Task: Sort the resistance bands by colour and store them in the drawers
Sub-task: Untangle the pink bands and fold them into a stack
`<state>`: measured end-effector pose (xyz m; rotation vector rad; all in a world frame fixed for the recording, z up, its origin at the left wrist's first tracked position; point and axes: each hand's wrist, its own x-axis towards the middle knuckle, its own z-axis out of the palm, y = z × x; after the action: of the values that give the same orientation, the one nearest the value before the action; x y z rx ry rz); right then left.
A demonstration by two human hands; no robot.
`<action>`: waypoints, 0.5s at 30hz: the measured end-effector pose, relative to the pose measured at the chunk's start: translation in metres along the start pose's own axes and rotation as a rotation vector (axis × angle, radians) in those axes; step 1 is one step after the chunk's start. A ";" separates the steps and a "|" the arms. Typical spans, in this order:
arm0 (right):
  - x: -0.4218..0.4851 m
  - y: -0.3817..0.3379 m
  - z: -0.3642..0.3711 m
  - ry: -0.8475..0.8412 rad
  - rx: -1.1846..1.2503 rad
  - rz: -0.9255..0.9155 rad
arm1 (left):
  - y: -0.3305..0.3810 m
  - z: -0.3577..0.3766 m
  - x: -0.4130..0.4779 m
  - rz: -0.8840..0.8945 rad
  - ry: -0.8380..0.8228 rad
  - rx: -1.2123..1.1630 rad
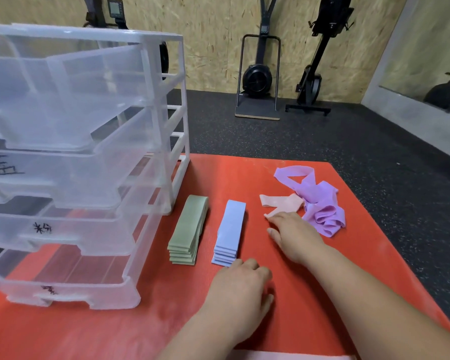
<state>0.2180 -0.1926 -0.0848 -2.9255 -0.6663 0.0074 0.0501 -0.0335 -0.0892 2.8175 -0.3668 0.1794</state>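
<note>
translucent plastic drawers (70,141); matt bands (189,229); ribbed red mat (283,294)

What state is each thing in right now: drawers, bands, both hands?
Clear plastic drawer unit: drawers pulled out, no bands visible inside.
Green band stack: folded, on the red mat.
Blue band stack: folded.
Pink band: loose, unfolded.
Purple bands: tangled heap.
Left hand: curled by blue stack's near end.
Right hand: straight fingers touching pink band.
</note>
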 end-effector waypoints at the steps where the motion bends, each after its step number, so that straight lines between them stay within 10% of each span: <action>1: -0.003 0.001 -0.007 0.055 0.066 0.003 | 0.000 -0.002 -0.001 -0.010 0.009 -0.025; 8: -0.063 -0.028 -0.109 0.541 0.963 0.106 | 0.001 -0.030 -0.006 -0.119 0.242 -0.371; 15: -0.148 -0.035 -0.107 0.502 1.289 0.156 | 0.020 -0.050 -0.026 -0.127 0.345 -0.617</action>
<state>0.0735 -0.2402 0.0221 -1.6174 -0.1845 -0.1934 0.0154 -0.0312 -0.0402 2.1419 -0.1299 0.4339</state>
